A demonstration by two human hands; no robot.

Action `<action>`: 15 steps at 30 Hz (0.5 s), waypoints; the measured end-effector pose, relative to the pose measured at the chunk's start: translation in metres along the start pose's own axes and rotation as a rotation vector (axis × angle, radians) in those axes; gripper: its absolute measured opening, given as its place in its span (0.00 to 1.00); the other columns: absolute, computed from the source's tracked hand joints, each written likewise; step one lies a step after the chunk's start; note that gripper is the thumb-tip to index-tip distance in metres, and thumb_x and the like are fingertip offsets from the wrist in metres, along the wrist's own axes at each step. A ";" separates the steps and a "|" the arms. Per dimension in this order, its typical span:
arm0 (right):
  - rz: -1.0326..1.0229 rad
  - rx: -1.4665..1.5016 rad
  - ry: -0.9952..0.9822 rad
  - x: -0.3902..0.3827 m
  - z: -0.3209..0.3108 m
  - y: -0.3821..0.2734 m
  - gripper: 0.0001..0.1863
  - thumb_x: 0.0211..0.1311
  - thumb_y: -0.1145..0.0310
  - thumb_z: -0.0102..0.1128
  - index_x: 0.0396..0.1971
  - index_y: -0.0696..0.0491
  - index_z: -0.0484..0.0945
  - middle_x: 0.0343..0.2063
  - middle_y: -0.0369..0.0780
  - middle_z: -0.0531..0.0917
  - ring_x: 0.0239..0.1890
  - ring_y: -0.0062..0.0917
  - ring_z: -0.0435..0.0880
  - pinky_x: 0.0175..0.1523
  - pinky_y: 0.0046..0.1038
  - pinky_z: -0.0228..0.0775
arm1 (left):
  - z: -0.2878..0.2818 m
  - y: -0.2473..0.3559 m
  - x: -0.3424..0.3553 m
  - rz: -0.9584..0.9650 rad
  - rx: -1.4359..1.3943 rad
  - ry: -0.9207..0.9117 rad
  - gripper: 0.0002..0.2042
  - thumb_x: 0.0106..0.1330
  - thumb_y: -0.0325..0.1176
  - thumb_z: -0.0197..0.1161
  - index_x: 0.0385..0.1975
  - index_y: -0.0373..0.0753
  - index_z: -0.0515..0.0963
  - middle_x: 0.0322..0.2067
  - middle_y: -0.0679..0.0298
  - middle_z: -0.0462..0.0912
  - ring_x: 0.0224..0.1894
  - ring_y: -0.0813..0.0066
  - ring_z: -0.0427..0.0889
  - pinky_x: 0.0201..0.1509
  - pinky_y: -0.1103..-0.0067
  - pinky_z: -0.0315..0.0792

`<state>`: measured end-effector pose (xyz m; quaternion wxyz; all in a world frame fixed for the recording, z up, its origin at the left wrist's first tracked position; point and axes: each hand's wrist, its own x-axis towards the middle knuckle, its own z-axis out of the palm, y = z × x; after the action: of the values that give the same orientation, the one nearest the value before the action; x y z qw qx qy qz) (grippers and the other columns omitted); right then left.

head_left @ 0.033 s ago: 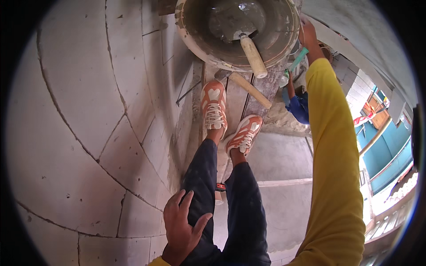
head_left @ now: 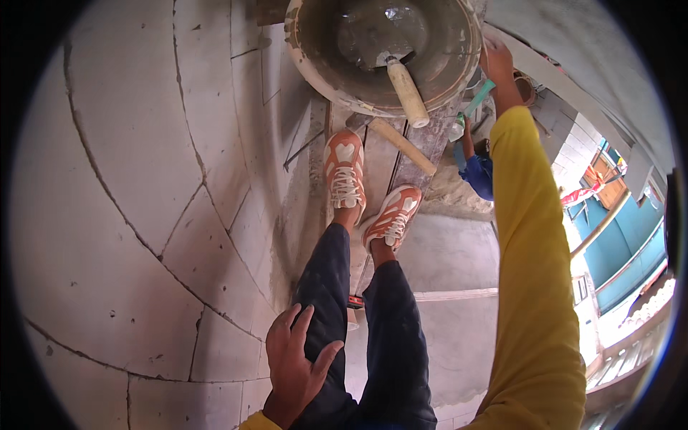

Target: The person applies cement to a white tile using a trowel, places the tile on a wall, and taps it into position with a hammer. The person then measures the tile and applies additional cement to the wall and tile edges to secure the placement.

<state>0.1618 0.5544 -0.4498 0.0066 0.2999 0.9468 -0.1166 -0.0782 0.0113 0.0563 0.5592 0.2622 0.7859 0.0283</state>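
My left hand (head_left: 295,362) rests by my left thigh with fingers spread, holding nothing. My right arm reaches far forward, and my right hand (head_left: 498,63) is at the right rim of a round tub (head_left: 313,77); its fingertips are partly hidden, so their grip is unclear. Wet grey mortar (head_left: 358,32) lies in the tub. A trowel (head_left: 407,93) stands in it, its blade in the mortar and its wooden handle leaning over the near rim. Below the tub a hammer (head_left: 403,147) with a wooden handle lies on planks, near my shoes.
A pale block wall (head_left: 129,179) rises along my left. Wooden planks (head_left: 382,154) run under my feet. Lower down at right, a person in a blue sleeve (head_left: 478,175) is beside a green object (head_left: 479,99). A thin dark rod (head_left: 303,150) leans by the wall.
My right arm has shifted slightly left, and the blue-sleeved person and green object appear a little further left. My left hand and the trowel stay nearly the same.
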 end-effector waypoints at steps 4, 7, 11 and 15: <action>0.811 0.470 0.471 -0.041 -0.083 -0.170 0.12 0.72 0.64 0.66 0.46 0.55 0.86 0.40 0.44 0.90 0.41 0.35 0.89 0.47 0.35 0.80 | 0.016 0.015 -0.013 -0.074 0.013 0.073 0.35 0.65 0.46 0.76 0.67 0.34 0.73 0.63 0.46 0.76 0.66 0.44 0.73 0.71 0.56 0.65; 0.519 0.463 0.208 -0.026 -0.175 -0.293 0.13 0.70 0.60 0.69 0.42 0.55 0.87 0.41 0.44 0.90 0.47 0.38 0.87 0.54 0.36 0.77 | 0.026 0.014 -0.018 -0.062 -0.016 0.111 0.34 0.66 0.46 0.75 0.67 0.35 0.73 0.63 0.46 0.76 0.65 0.43 0.73 0.71 0.55 0.66; 0.168 0.106 -0.316 0.009 -0.189 -0.350 0.17 0.67 0.55 0.70 0.42 0.56 0.88 0.45 0.46 0.90 0.52 0.41 0.83 0.59 0.41 0.72 | 0.041 0.012 -0.017 -0.061 0.002 0.138 0.32 0.68 0.47 0.73 0.67 0.38 0.74 0.63 0.48 0.77 0.65 0.44 0.74 0.71 0.55 0.66; 0.268 -0.010 -0.617 0.046 -0.156 -0.351 0.22 0.65 0.53 0.68 0.45 0.57 0.88 0.48 0.50 0.90 0.55 0.44 0.84 0.62 0.43 0.72 | 0.046 0.017 -0.020 -0.046 0.007 0.166 0.31 0.68 0.46 0.73 0.67 0.38 0.74 0.62 0.50 0.78 0.64 0.45 0.75 0.70 0.55 0.67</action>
<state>-0.0671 0.3374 -0.2253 0.3097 0.3721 0.8529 -0.1954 -0.0258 0.0055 0.0616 0.4916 0.2426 0.8356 0.0344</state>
